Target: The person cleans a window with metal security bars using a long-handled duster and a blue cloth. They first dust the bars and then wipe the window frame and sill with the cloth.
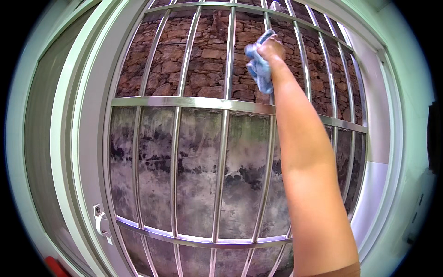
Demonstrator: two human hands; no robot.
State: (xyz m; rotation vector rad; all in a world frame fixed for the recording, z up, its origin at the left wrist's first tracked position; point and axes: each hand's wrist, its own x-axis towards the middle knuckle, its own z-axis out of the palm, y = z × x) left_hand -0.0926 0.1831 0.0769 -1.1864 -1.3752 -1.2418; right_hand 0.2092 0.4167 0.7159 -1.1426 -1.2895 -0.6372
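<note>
Reaching up from the lower right, my right hand (273, 47) is closed round a blue cloth (261, 69). The cloth is bunched at the fingers, and its loose end hangs down to the left. It wraps over or lies against a vertical metal bar (266, 21) of the window grille, between the top and middle crossbars. The middle crossbar (194, 103) passes behind my forearm. My forearm hides part of the grille's right side. My left hand does not show.
Shiny bars stand before a stone wall (198, 55) above and a stained grey wall (198, 184) below. A pale window frame (92, 152) with a white latch (101, 223) is at the left. A red object (55, 266) shows at the lower left, a dark one (434, 137) at the right edge.
</note>
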